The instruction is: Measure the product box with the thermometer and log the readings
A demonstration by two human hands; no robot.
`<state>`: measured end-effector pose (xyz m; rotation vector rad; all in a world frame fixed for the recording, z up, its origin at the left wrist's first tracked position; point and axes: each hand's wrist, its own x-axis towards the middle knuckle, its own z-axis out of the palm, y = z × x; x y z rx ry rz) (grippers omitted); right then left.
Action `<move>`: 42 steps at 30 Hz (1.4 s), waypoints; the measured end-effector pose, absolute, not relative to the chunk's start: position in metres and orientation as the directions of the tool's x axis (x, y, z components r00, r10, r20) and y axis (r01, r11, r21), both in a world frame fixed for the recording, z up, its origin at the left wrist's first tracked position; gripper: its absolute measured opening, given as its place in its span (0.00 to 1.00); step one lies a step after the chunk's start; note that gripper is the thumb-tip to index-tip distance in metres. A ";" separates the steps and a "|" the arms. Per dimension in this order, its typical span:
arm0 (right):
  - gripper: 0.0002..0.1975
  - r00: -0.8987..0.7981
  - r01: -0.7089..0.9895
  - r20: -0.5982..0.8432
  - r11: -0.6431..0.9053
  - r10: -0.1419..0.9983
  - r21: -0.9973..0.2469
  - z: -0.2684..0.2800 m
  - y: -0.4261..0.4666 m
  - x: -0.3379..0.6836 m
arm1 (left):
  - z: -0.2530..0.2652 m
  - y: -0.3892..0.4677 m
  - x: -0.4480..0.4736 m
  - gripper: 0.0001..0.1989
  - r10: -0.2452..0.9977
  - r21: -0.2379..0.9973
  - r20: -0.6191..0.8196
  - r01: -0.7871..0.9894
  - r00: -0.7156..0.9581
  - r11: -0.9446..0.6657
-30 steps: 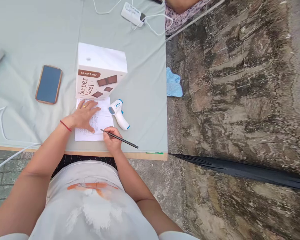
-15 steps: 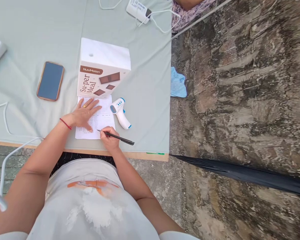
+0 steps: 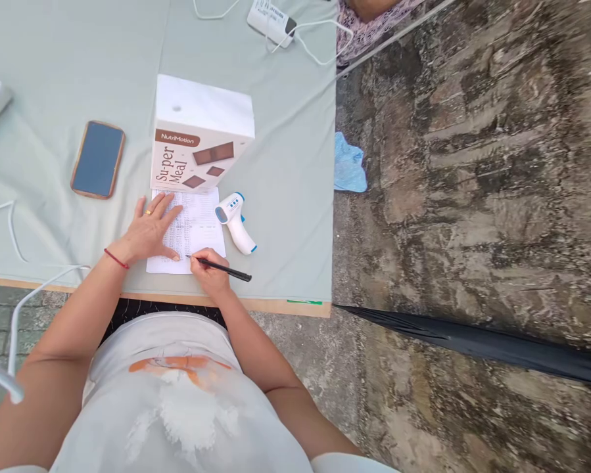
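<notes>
I watch the left hand point(image 3: 150, 235) lie spread on the paper point(image 3: 209, 240) just in front of the box point(image 3: 201, 152) — likely steadying it — while the right hand point(image 3: 210, 277), farther from the box, pinches the pen point(image 3: 229, 270) near its tip, apparently for control.

Left of centre, a printed white box point(image 3: 199, 150); farther left, a phone point(image 3: 98, 159), dark screen up. Near mid-frame, a thermometer point(image 3: 236, 225). At top centre, a white device point(image 3: 270, 23) beside a looped cable point(image 3: 323, 22). Right of centre, a blue cloth point(image 3: 349, 165); lower right, a black strip point(image 3: 472, 340).
</notes>
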<state>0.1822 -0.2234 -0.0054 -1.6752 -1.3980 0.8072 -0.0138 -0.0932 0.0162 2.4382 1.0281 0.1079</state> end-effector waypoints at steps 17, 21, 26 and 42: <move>0.08 0.216 0.400 -0.015 -0.102 0.976 -0.911 -0.006 -0.223 0.181 | 0.020 -0.092 -0.011 0.65 0.697 0.457 -0.136 0.669 0.704 -0.586; 0.07 0.232 0.400 -0.017 -0.111 0.973 -0.910 -0.007 -0.223 0.180 | 0.021 -0.092 -0.011 0.65 0.695 0.455 -0.133 0.667 0.706 -0.590; 0.07 0.238 0.396 -0.006 -0.102 0.971 -0.913 -0.008 -0.223 0.180 | 0.028 -0.093 -0.009 0.64 0.699 0.429 -0.176 0.693 0.693 -0.579; 0.07 0.230 0.362 0.024 -0.063 0.973 -0.930 -0.008 -0.222 0.181 | 0.036 -0.095 -0.006 0.63 0.699 0.395 -0.208 0.712 0.684 -0.580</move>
